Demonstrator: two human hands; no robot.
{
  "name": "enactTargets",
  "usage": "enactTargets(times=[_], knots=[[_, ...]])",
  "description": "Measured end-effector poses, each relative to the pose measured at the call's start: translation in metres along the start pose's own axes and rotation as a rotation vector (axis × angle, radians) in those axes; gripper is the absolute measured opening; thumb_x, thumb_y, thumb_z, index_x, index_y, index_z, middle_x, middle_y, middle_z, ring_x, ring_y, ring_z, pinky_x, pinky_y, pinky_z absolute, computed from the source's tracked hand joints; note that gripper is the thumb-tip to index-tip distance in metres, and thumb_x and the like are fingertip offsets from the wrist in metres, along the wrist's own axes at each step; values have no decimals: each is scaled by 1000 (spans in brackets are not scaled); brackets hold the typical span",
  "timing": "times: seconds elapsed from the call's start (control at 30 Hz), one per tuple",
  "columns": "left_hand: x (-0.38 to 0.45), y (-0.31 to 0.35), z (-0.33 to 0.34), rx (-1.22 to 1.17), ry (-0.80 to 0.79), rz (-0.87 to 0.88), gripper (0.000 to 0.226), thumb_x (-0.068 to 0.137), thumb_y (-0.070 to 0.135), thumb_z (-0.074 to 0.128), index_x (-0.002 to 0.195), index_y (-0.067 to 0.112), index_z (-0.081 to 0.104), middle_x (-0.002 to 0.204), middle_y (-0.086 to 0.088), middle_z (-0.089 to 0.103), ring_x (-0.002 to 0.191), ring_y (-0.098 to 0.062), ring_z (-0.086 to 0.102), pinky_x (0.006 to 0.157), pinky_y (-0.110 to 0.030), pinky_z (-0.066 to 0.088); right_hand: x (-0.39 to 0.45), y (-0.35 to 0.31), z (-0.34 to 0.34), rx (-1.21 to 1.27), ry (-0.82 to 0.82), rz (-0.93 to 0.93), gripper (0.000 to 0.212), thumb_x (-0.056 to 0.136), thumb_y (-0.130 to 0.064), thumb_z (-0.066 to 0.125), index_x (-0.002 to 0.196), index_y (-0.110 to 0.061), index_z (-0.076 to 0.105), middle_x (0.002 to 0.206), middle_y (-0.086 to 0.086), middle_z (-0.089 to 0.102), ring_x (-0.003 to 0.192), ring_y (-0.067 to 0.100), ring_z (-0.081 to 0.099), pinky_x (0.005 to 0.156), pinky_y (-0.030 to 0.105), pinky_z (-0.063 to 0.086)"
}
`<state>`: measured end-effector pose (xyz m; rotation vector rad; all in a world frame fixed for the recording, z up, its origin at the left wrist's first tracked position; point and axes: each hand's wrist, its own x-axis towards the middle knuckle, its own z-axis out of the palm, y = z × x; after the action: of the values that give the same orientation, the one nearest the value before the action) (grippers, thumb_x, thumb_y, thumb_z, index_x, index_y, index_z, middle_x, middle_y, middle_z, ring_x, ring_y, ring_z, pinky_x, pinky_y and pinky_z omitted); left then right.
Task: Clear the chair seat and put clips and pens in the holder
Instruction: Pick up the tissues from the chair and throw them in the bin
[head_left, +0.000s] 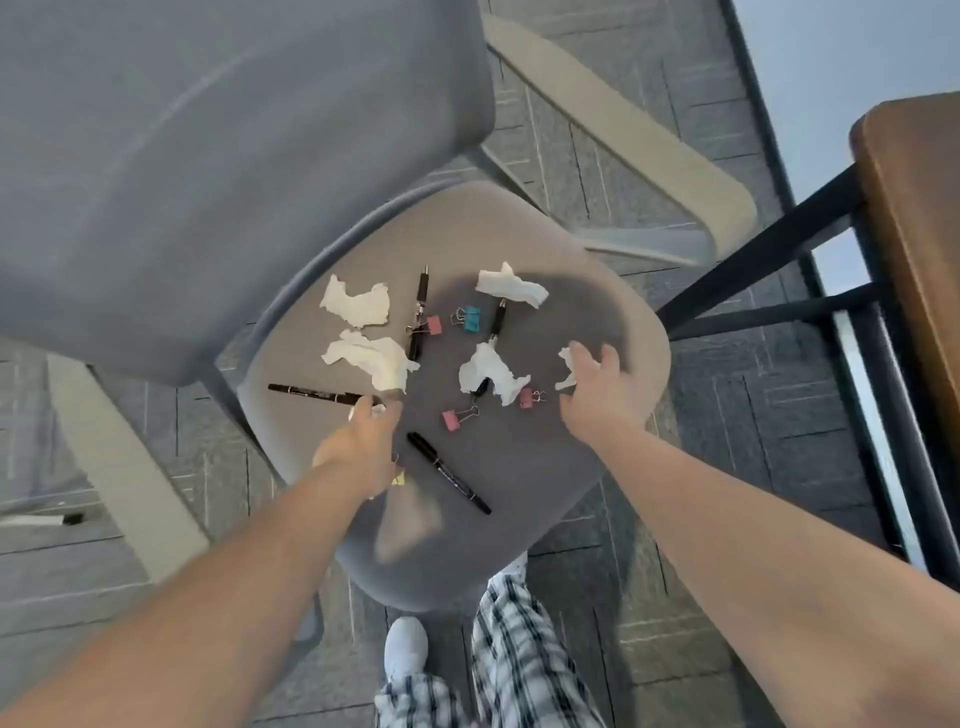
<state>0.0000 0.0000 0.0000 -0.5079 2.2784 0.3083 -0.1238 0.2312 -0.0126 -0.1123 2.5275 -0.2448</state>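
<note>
The grey chair seat (613, 312) holds several crumpled white tissues, black pens and binder clips. My left hand (361, 441) pinches the lower end of a tissue (374, 358) beside a black marker (311, 393). My right hand (597, 387) closes around a small tissue scrap (567, 369) near the seat's right edge. Another black marker (449, 473) lies between my hands. Pink clips (457, 417) (530, 397) (428, 326), a teal clip (467, 318) and a yellow clip (397, 478), partly under my left wrist, are scattered about. Two pens (421, 306) (497, 319) lie further back. No holder is in view.
The chair's grey backrest (208, 156) rises at upper left, with beige armrests (623, 135) (124, 467) on either side. A wooden table (914, 249) on black legs stands at right. My checked trousers and white shoe (408, 649) are below the seat on grey carpet.
</note>
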Motion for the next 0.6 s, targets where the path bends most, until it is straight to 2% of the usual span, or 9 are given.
enactTargets(times=[0.07,0.13,0.2,0.27,0.4,0.5,0.6], knots=[[8,-2,2,-5,3,-17,65,82,13,64,136,22,28,127,-9,35,99,-35,58,82,-44,53,7,-3,2,-14,5,1,68,89,-12,53,147,-31,23,149,12,28,122,37,46,95,39,41],[11,-2,4,4,-21,-34,52,82,8,58,129,19,39,118,-10,38,100,-37,56,85,-44,51,10,-5,5,-20,-5,-4,64,87,-5,51,143,-25,29,135,14,39,118,36,46,89,39,42],[14,-1,4,-14,-12,-55,36,84,12,55,119,13,46,117,-11,41,103,-38,55,85,-44,47,14,-7,5,-28,-4,-6,49,86,-1,51,132,-14,41,125,16,45,116,36,46,85,37,40],[14,0,0,-44,29,-63,27,87,17,53,113,9,49,118,-12,43,104,-39,53,84,-44,46,15,-11,1,7,28,-13,34,87,-3,51,120,-6,49,123,17,46,114,36,47,88,38,40],[14,4,-16,-162,141,-90,28,90,11,43,114,3,54,119,-18,50,111,-38,49,90,-41,42,14,-23,-10,234,97,1,19,91,-10,45,106,-1,54,116,19,48,101,40,52,82,42,44],[15,5,-26,-210,159,-80,31,88,5,38,115,3,55,120,-17,52,111,-39,50,89,-38,41,16,-34,-16,279,43,-23,6,92,-7,40,93,-8,45,100,14,55,83,34,50,67,35,38],[18,2,-27,-243,145,-60,35,87,3,36,117,7,52,121,-13,52,109,-39,51,88,-39,42,17,-46,-18,271,-13,-62,16,90,-1,35,98,-8,47,95,8,59,75,30,50,58,30,34]])
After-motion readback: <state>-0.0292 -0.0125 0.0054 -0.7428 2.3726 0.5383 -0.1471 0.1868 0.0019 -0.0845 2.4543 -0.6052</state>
